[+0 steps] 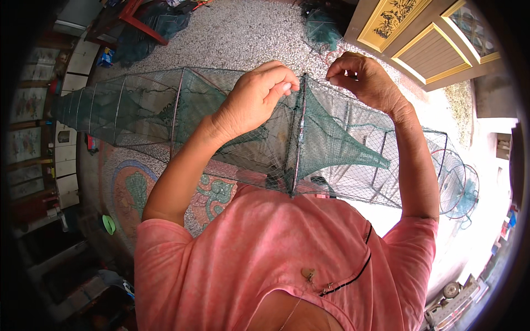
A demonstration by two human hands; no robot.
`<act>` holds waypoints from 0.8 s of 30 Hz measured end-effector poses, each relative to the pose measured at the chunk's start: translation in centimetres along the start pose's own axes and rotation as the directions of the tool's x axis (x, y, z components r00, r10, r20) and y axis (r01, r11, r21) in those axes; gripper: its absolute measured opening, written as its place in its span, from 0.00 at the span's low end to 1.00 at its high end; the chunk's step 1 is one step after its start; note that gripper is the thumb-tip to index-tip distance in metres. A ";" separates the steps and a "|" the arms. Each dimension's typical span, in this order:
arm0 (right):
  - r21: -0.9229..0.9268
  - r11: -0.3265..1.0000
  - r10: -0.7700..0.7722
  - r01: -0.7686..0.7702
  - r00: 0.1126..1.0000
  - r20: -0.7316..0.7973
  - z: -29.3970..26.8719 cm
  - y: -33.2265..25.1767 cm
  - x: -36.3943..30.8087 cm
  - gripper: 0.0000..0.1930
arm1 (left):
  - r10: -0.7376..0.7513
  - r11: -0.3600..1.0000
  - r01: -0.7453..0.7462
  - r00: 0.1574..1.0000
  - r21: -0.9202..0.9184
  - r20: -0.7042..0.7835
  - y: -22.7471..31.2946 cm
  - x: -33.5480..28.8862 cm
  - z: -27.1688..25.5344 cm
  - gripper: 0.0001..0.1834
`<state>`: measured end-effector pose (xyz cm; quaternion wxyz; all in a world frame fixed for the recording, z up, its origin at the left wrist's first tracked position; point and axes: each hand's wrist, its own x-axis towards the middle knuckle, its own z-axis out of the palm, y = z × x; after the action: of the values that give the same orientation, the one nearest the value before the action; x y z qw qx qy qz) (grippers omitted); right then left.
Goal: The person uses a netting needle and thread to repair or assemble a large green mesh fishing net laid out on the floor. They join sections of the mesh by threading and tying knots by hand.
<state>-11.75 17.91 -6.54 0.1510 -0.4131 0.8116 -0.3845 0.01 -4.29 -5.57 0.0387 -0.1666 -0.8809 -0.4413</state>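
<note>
A long, collapsible fish trap of green mesh stretches across in front of me, held out by several square metal frames. One upright frame (300, 132) stands in the middle, with a dark green mesh funnel (337, 146) tapering to the right from it. My left hand (256, 96) is closed in a pinch on the netting beside this frame's upper corner. Just right of that corner, my right hand (370, 83) is raised with thumb and fingertips pinched together. A thin strand seems to run from its fingertips toward the corner, too fine to make out.
Dark green netting is heaped on the pebbled floor (237, 33) at the back left, by a red wooden frame (132, 19). Another green net bundle (323, 30) lies at the far middle. A panelled door (425, 41) stands back right. Cabinets (69, 138) line the left.
</note>
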 end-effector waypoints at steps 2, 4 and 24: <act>0.035 0.999 0.006 -0.006 1.000 0.003 0.4 -0.5 0.1 0.04 | -0.018 1.000 0.017 0.999 -0.025 -0.044 0.5 -0.3 0.2 0.06; 0.095 0.995 0.022 -0.021 1.000 -0.007 1.0 -0.4 0.2 0.04 | -0.004 0.997 -0.005 0.992 -0.073 -0.127 0.3 -0.5 0.8 0.05; 0.248 0.951 0.188 -0.183 0.982 0.001 3.2 -0.5 0.1 0.05 | -0.098 0.993 0.081 0.973 -0.087 -0.210 -0.3 -1.8 2.2 0.08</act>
<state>-9.73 16.02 -8.24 0.2276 -0.3086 0.7943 -0.4711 1.74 -3.15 -7.55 0.1070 -0.0797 -0.8604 -0.4919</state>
